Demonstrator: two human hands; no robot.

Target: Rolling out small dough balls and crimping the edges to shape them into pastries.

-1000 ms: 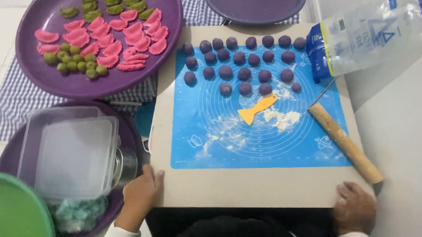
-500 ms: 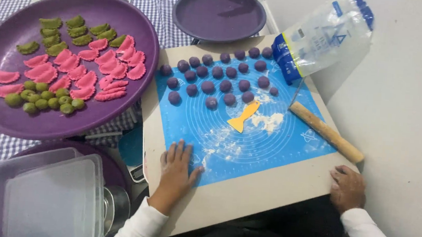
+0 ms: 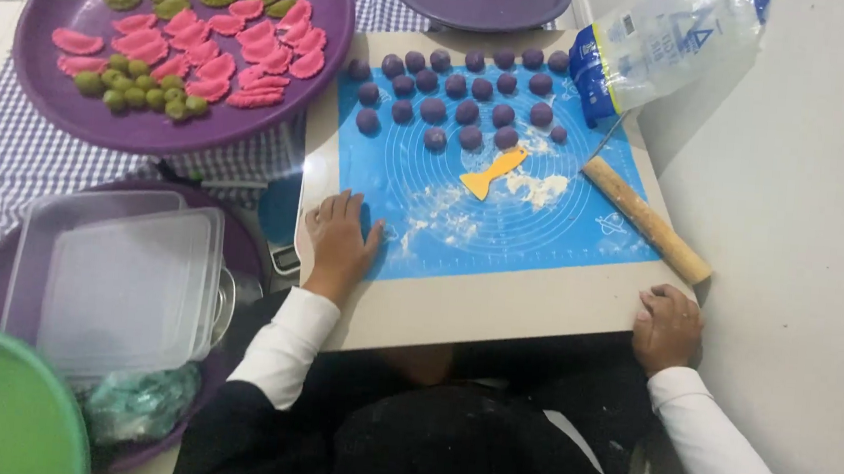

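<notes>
Nineteen purple dough balls (image 3: 467, 110) sit on the blue mat (image 3: 543, 227). One yellow scraper (image 3: 490, 171), one rolling pin (image 3: 647, 219). Left hand (image 3: 339, 241) lies flat and open, holding nothing; right hand (image 3: 669, 325) grips the board edge (image 3: 497, 308).

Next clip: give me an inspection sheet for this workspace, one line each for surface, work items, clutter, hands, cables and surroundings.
Surface: beige square board under a floured blue silicone mat.
Work items: purple dough balls in rows; yellow plastic scraper; wooden rolling pin.
Clutter: clear flour bag; large purple tray of pink and green pieces; clear lidded plastic box.
Hands: left hand flat on mat edge; right hand at board corner; both empty.
Cables: nothing seen.
Surroundings: checked cloth, pale floor.
</notes>
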